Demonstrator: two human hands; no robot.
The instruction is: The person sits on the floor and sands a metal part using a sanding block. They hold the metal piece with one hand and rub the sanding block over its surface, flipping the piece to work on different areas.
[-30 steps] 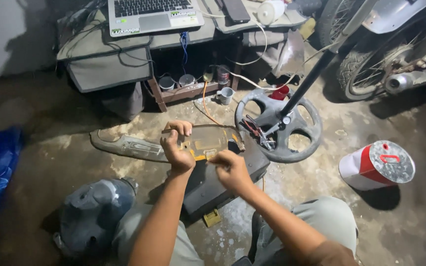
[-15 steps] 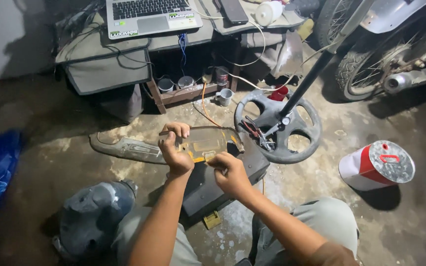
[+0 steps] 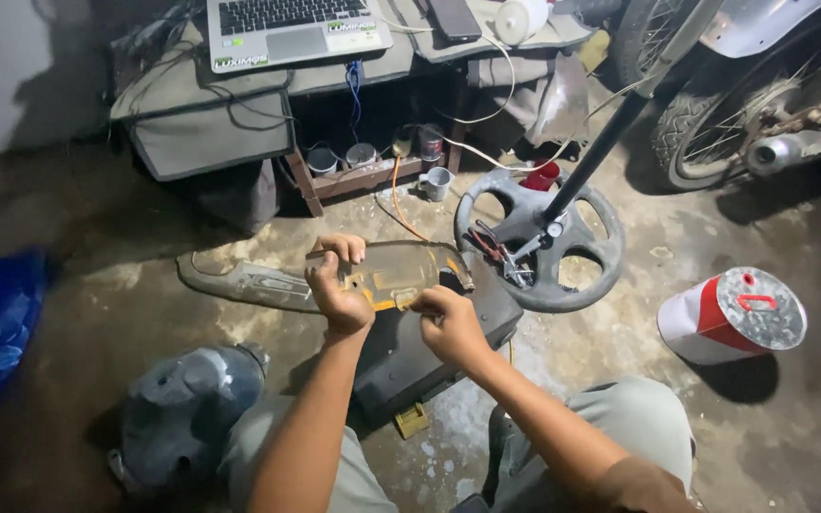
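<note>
I see a stained concrete floor (image 3: 97, 313), a red-and-white can (image 3: 729, 318) lying at right; left hand (image 3: 336, 285) and right hand (image 3: 448, 323) both grip the amber plastic cover (image 3: 401, 271).

Clear panel (image 3: 401, 271): in the middle, held over the dark box (image 3: 420, 347).
Left hand (image 3: 334, 290): on the panel's 9 o'clock end.
Right hand (image 3: 448, 323): at the panel's 5 o'clock edge.
Long flat part (image 3: 239, 282): on the floor at 9 o'clock from the panel.
Wheel-shaped stand (image 3: 548, 237): at 3 o'clock, just beside the panel.
Can (image 3: 734, 313): on its side, farther out at 3 o'clock.
Low table (image 3: 239, 95): at 12 o'clock, with a laptop (image 3: 292, 28) on it.
Cup (image 3: 436, 182): on the floor at 12 o'clock, before the table.
Helmet (image 3: 182, 408): at 7 o'clock, beside the left knee.
</note>
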